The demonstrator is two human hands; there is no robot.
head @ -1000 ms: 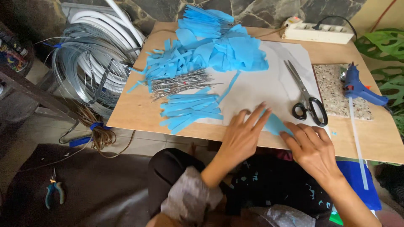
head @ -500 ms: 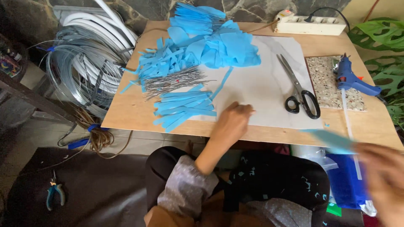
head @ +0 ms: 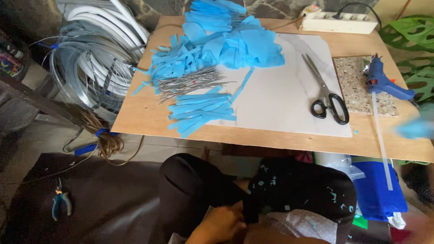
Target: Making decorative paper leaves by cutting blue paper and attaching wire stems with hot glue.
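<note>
Left hand [head: 217,224] low centre in the lap, grip cannot be told | right hand out of view | blue paper strips [head: 201,111] centre-left on table [head: 135,113] | scissors [head: 327,97] right | judgement: lift strips singly.

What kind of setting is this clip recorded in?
Probably a home craft corner, with the person sitting on the floor at a low wooden board. Signs: heaps of blue cut strips, scissors, a blue glue gun and coils of wire alongside.
</note>
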